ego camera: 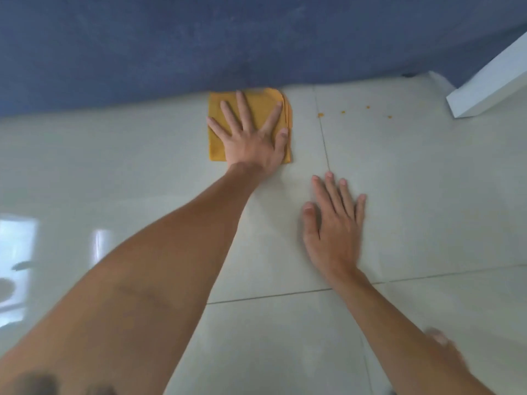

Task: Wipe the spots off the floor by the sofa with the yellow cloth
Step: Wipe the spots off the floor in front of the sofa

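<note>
A folded yellow cloth lies on the pale tiled floor, right against the base of the blue sofa. My left hand lies flat on the cloth with its fingers spread, pressing it down. Several small orange spots dot the floor to the right of the cloth, in a loose row running toward the right. My right hand rests palm down on the bare floor, nearer to me and to the right of the cloth, holding nothing.
A white board-like piece of furniture slants down to the floor at the upper right, just beyond the spots. Tile joints cross the floor. Bright window reflections show on the tiles at the left.
</note>
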### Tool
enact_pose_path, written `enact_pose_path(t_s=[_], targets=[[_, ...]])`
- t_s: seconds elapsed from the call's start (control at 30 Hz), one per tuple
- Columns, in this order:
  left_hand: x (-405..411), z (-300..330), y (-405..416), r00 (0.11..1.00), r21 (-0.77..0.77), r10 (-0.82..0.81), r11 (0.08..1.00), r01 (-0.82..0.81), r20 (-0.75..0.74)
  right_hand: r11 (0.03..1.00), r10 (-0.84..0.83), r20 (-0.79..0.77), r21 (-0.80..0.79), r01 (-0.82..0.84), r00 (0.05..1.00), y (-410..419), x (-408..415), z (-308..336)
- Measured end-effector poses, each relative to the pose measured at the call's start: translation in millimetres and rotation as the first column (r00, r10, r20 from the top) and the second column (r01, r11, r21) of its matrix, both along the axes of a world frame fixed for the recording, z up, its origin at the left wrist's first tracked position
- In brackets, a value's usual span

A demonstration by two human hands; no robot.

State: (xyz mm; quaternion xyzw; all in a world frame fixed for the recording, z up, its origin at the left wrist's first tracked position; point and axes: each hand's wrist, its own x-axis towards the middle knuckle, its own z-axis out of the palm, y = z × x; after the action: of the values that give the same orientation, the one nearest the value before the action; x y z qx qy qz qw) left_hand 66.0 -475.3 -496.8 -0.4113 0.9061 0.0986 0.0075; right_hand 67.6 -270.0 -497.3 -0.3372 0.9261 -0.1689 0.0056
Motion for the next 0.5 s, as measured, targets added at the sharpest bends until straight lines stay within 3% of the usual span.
enact_pose_path(t_s=[0.1,0.2,0.37,0.5], targets=[[31.2,3.7,51.7,0.998,-0.005,-0.066,0.998,0.066,-0.021,0.991,0.010,-0.032,-0.130,-0.014,0.999,13.9,-12.9,8.6],[73.6,9.2,120.2,0.992,-0.002,-0.127,0.992,0.127,-0.019,0.999,-0.049,-0.078,0.003,0.049,0.996,34.6,-35.4,20.4],[120.3,11.9,182.5,0.990,0.002,-0.137,0.991,0.137,0.026,0.951,-0.103,0.014,0.294,0.094,0.995,68.5,-66.2,17.8],[110.1,8.2,171.9,0.990,-0.010,-0.134,0.991,0.134,0.033,0.951,-0.090,-0.011,0.297,0.089,0.996,76.9,-66.1,1.0]])
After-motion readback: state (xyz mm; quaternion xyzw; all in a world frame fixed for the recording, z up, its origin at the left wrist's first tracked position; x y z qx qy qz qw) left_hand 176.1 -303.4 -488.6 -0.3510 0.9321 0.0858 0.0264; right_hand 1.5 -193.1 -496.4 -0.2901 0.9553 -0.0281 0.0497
